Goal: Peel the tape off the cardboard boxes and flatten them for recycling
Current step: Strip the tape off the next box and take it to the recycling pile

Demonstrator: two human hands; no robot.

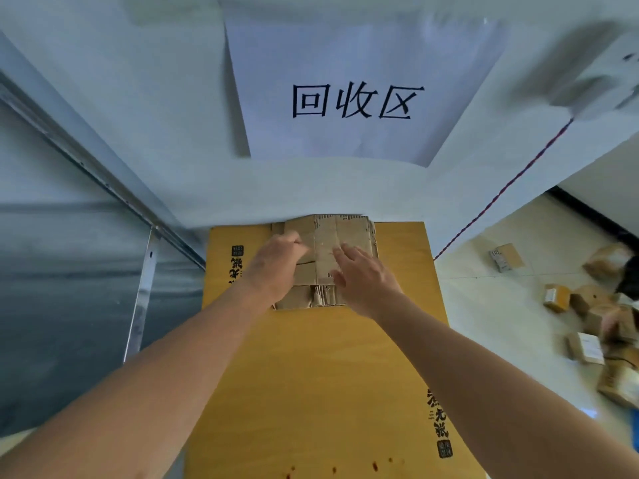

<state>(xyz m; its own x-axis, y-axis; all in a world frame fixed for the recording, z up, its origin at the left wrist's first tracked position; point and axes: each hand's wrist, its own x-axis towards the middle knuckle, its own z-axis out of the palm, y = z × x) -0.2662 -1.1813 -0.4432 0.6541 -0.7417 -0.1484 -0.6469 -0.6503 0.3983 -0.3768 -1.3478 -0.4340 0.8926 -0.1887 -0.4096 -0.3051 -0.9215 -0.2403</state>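
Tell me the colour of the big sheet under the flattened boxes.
Yellow-orange sheet with black printed characters, seen in the head view.

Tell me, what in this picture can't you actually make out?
- Head view: how many flattened boxes are stacked, since both hands cover the pile.
- Left hand fingertips, hidden behind its own knuckles.
- Small boxes on the floor: labels too small, some cut by the right edge.
- Blurred white object, upper right.

White wall sign (359,98) reading 回收区; red cord (501,191); perhaps metal rail (86,160).
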